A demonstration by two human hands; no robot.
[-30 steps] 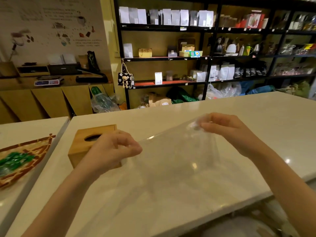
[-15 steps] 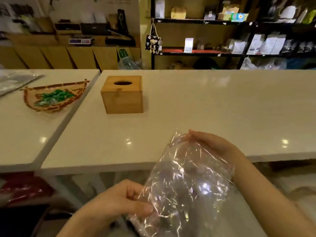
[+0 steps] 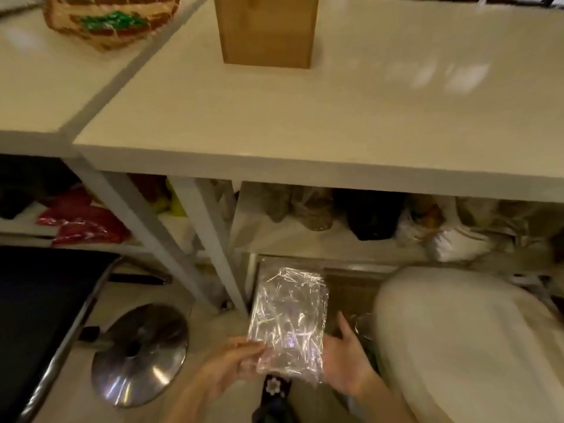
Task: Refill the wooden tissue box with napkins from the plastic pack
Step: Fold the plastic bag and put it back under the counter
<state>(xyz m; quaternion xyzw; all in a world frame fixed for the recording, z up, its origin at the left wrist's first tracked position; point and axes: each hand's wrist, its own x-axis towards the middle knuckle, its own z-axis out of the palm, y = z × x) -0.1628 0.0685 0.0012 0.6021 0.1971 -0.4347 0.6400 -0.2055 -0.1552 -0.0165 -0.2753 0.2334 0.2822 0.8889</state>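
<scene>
The wooden tissue box (image 3: 267,32) stands on the white counter (image 3: 305,117) near its back, with only its front and lower part in view. Below the counter's front edge I hold the clear, crinkled plastic pack (image 3: 288,322), which looks empty and folded flat. My left hand (image 3: 232,364) pinches its lower left corner. My right hand (image 3: 348,358) is at its right edge with the fingers spread, and whether it grips the plastic is unclear.
A woven basket (image 3: 106,19) with green items sits on the adjoining white table at the left. Under the counter, shelves hold red packets (image 3: 82,224) and bags. A round metal stool base (image 3: 140,352) rests on the floor at lower left; a pale rounded shape (image 3: 457,346) fills the right.
The view has tilted down from the counter to the space under it. Both hands have lowered the plastic pack below the counter edge, and it now looks flatter and more folded.
</scene>
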